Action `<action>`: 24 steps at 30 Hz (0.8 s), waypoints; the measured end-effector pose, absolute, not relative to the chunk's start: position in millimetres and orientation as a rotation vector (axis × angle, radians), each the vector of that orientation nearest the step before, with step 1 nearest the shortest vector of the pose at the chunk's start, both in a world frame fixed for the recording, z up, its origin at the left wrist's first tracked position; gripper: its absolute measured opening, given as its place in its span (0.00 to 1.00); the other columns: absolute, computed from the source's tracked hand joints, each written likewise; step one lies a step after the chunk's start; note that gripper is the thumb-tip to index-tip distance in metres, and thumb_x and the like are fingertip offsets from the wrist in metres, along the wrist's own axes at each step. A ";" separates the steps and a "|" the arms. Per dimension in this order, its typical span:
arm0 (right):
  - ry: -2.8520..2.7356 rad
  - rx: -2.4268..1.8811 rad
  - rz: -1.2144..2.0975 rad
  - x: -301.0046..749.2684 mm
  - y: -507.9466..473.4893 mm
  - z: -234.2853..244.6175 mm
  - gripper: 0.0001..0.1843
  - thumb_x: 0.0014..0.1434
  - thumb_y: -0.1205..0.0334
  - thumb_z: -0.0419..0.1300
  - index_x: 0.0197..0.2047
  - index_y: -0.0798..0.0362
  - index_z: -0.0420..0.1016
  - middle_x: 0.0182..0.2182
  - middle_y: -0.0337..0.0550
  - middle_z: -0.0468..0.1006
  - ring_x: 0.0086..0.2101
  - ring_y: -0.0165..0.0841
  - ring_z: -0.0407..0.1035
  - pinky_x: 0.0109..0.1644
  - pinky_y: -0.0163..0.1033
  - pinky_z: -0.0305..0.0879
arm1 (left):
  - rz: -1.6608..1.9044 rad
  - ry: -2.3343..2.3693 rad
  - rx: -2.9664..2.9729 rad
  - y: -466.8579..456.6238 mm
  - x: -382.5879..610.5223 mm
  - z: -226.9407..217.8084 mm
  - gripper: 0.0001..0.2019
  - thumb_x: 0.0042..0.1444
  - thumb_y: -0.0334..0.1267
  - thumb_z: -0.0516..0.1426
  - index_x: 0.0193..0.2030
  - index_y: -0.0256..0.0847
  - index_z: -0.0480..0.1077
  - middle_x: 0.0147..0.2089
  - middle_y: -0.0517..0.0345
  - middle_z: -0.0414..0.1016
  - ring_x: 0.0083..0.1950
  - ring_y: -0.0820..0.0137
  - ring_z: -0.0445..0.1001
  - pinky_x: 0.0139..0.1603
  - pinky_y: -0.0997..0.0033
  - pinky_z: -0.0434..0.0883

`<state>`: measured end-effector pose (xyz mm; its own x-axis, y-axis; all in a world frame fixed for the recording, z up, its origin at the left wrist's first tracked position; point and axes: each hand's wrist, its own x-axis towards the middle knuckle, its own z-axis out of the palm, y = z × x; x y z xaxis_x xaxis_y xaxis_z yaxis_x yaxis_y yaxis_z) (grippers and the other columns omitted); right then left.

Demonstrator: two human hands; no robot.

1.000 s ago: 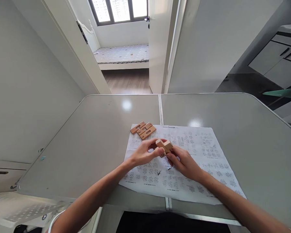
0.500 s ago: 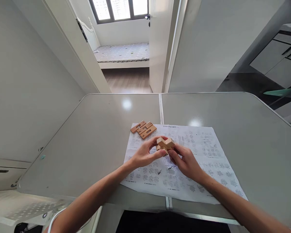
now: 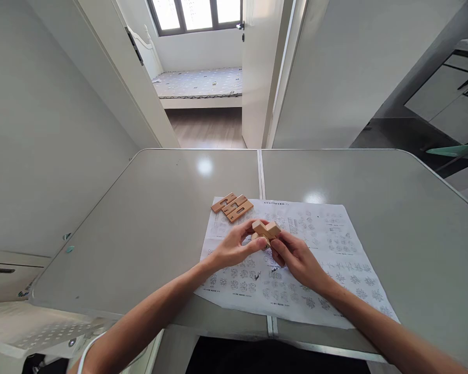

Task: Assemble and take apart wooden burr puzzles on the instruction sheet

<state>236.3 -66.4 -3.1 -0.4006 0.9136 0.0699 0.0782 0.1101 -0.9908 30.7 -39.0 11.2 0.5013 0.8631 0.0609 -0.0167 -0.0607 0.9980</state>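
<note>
Between my two hands is a small wooden block puzzle (image 3: 265, 230), pale and made of interlocking bars, held above a printed sheet (image 3: 304, 291). My left hand (image 3: 239, 246) is closed on its left side, the thumb pressed along the front. From the right, my right hand (image 3: 296, 257) pinches it with thumb and fingers. The puzzle's underside is partly hidden by my fingers. Up and to the left, several flat wooden pieces with slots and marks (image 3: 233, 206) lie side by side on the sheet's corner.
The sheet carries rows of small line drawings and lies on a grey table (image 3: 140, 218) with a metal seam (image 3: 261, 174) down its middle. Past the table's far edge are an open door (image 3: 257, 78) and a bed (image 3: 203, 83). A small green object (image 3: 70, 249) rests near the left edge.
Both hands keep their hold on the puzzle with only slight finger shifts. The whole view has moved very slightly; the flat wooden pieces stay put.
</note>
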 end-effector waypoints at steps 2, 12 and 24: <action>-1.577 -0.982 1.427 235.1 -64.5 0.0 0.22 0.75 0.42 0.51 0.35 0.48 0.64 0.21 0.33 0.65 0.22 0.31 0.57 0.28 0.39 0.57 | 0.861 0.786 1.457 -37.9 31.4 11.3 0.32 0.60 0.63 0.61 0.58 0.38 0.72 0.52 0.45 0.78 0.52 0.58 0.76 0.53 0.61 0.73; -1.561 -0.823 1.648 241.9 -56.0 6.7 0.24 0.74 0.38 0.50 0.41 0.51 0.69 0.24 0.35 0.67 0.23 0.30 0.59 0.33 0.41 0.63 | 0.878 0.840 1.590 -39.2 32.8 24.4 0.30 0.71 0.63 0.45 0.43 0.38 0.74 0.44 0.50 0.72 0.44 0.64 0.70 0.50 0.63 0.71; -1.319 -0.943 1.676 239.0 -53.2 -4.1 0.27 0.72 0.36 0.50 0.58 0.51 0.64 0.35 0.41 0.74 0.26 0.31 0.66 0.28 0.38 0.64 | 1.009 0.963 1.506 -41.2 40.5 12.3 0.19 0.71 0.53 0.54 0.50 0.36 0.72 0.35 0.56 0.74 0.32 0.73 0.71 0.35 0.72 0.70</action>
